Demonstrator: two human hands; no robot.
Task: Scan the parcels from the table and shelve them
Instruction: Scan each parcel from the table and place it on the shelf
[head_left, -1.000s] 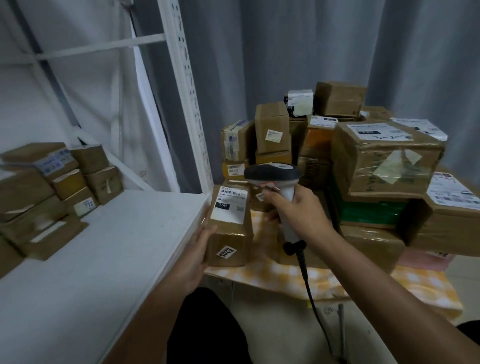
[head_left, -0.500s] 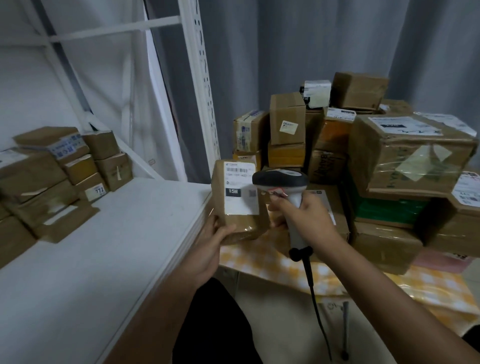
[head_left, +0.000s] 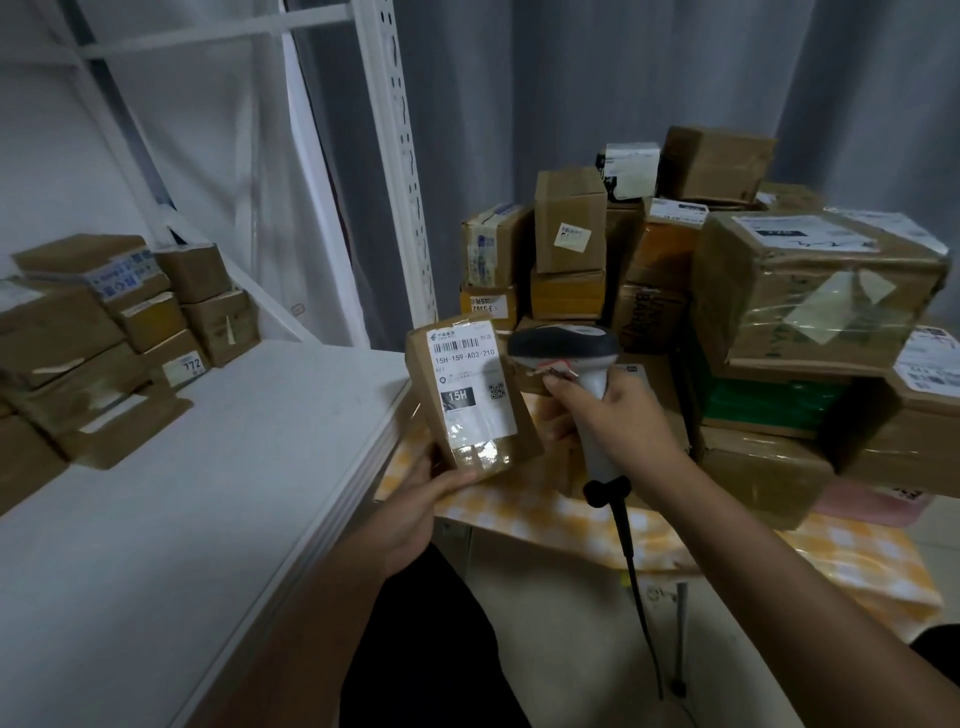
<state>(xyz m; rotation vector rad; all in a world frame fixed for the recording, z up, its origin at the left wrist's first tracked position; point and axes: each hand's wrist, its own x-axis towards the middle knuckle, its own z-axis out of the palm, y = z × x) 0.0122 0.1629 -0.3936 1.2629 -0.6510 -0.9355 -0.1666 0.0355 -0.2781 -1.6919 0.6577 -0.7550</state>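
My left hand (head_left: 426, 499) grips the bottom of a small brown parcel (head_left: 470, 395), held upright with its white barcode label facing me. My right hand (head_left: 618, 421) holds a grey corded barcode scanner (head_left: 569, 348) by its handle, the dark head just right of the parcel's label. Behind both rises a pile of cardboard parcels (head_left: 810, 291) on a table with a yellow checked cloth (head_left: 550, 514). To the left runs the white shelf (head_left: 171, 493), with several brown parcels (head_left: 104, 332) stacked at its far left.
A white perforated shelf upright (head_left: 400, 166) stands between shelf and table. The scanner's black cable (head_left: 641, 608) hangs down toward the floor. Grey curtains hang behind the pile. A green parcel (head_left: 769, 400) sits wedged low in the pile.
My left hand lifted the small parcel off the table and tilted it upright, label toward me. The scanner in my right hand stayed beside it.
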